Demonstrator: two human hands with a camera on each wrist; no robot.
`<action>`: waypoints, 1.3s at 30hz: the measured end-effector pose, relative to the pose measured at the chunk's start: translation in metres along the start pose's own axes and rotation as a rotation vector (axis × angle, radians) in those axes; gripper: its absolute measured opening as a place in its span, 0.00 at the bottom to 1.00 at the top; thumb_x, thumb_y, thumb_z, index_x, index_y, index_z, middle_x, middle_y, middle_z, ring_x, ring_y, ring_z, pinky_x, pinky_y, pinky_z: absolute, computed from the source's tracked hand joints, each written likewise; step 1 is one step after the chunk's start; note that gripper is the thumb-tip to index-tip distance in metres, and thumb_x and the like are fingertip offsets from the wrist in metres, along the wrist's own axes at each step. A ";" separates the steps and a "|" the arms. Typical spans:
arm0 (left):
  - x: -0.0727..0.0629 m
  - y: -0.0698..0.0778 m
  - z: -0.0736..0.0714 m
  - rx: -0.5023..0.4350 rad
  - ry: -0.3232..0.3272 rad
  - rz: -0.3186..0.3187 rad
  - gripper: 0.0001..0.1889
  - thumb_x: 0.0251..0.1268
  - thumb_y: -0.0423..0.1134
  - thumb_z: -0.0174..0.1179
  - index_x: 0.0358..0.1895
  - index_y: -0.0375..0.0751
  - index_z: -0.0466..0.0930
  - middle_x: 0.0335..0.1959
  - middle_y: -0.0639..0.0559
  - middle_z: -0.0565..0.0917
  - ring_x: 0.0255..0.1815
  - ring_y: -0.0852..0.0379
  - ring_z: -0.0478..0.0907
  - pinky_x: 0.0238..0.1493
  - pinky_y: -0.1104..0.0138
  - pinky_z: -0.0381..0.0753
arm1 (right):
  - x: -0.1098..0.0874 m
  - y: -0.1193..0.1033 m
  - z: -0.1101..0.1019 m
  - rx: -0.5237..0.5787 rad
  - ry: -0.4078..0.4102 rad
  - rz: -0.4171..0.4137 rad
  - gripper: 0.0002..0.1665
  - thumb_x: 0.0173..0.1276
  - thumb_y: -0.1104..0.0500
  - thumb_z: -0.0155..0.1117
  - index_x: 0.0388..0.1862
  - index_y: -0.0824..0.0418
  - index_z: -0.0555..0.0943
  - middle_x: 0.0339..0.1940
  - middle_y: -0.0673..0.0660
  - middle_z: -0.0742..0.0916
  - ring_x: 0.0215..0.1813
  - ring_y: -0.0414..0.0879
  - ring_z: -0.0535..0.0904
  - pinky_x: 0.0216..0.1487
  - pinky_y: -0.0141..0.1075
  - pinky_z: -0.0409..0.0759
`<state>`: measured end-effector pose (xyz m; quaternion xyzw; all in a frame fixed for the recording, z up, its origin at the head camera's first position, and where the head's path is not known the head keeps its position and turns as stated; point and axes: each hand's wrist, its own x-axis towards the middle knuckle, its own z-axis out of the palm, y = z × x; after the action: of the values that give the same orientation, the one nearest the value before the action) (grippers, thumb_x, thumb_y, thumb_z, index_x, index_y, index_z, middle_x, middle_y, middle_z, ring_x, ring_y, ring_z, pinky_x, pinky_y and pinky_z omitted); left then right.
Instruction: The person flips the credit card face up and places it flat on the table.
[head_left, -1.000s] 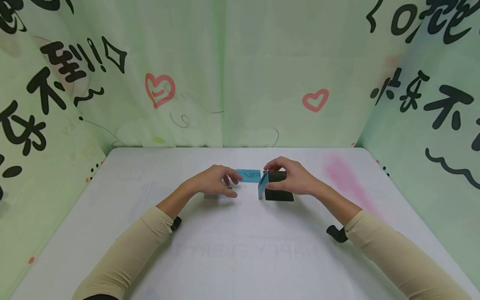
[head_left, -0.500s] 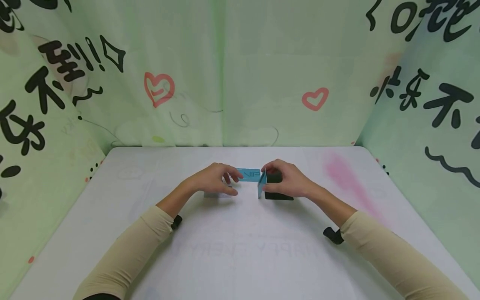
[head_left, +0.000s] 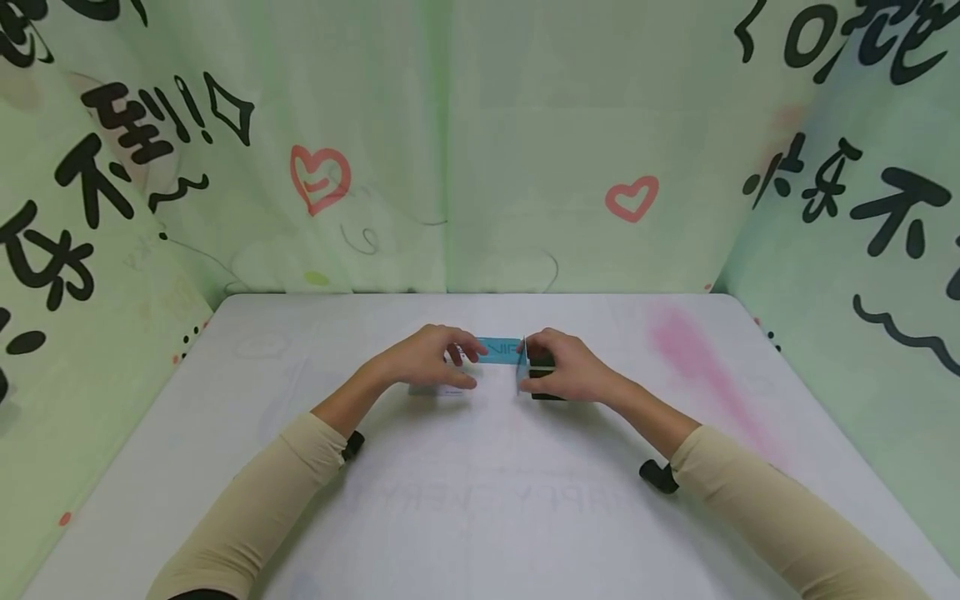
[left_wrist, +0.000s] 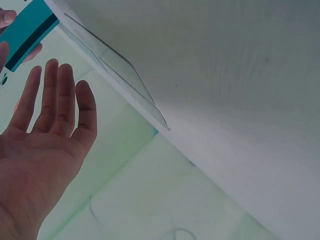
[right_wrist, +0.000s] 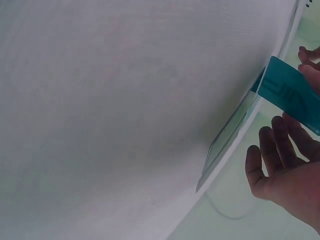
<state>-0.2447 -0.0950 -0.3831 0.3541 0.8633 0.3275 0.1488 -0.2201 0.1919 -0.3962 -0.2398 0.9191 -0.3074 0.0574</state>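
Note:
In the head view my right hand (head_left: 566, 367) pinches a blue card (head_left: 522, 368) by thumb and fingers, holding it upright and nearly edge-on. The left wrist view shows a dark stripe along this teal card (left_wrist: 31, 34); pale lettering shows on its face in the right wrist view. Beside it my left hand (head_left: 431, 357) hovers with fingers spread and relaxed, gripping nothing. A second blue card (head_left: 498, 350) with VIP lettering lies between the hands, partly behind the left fingertips. Under the right hand is a black rectangular piece (head_left: 547, 395), mostly covered.
A pale, see-through flat piece (head_left: 435, 390) lies under the left hand; in the left wrist view a clear sheet (left_wrist: 117, 65) lies close to the table edge. The white table (head_left: 465, 517) has a pink patch (head_left: 701, 375) at right. Green curtains (head_left: 450, 150) enclose the back and sides.
The right hand has shifted slightly left and down, turning the upright card more edge-on and covering more of the black piece. The left hand stays about where it was.

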 end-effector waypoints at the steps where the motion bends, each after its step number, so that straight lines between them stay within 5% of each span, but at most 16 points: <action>1: 0.000 0.000 0.000 -0.001 0.001 0.003 0.27 0.62 0.43 0.74 0.64 0.42 0.82 0.55 0.46 0.87 0.54 0.48 0.84 0.54 0.60 0.81 | 0.000 0.000 0.001 -0.001 -0.003 0.003 0.35 0.62 0.51 0.79 0.63 0.66 0.79 0.55 0.61 0.84 0.57 0.56 0.81 0.64 0.52 0.78; 39: -0.001 -0.004 0.003 -0.011 0.018 0.000 0.27 0.62 0.44 0.74 0.65 0.44 0.82 0.55 0.47 0.87 0.53 0.51 0.84 0.55 0.60 0.82 | 0.006 -0.005 0.010 -0.129 -0.030 -0.022 0.32 0.59 0.49 0.81 0.59 0.61 0.84 0.55 0.57 0.89 0.56 0.55 0.81 0.59 0.51 0.77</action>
<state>-0.2447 -0.0966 -0.3882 0.3504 0.8626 0.3356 0.1431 -0.2207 0.1804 -0.4005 -0.2578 0.9332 -0.2448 0.0521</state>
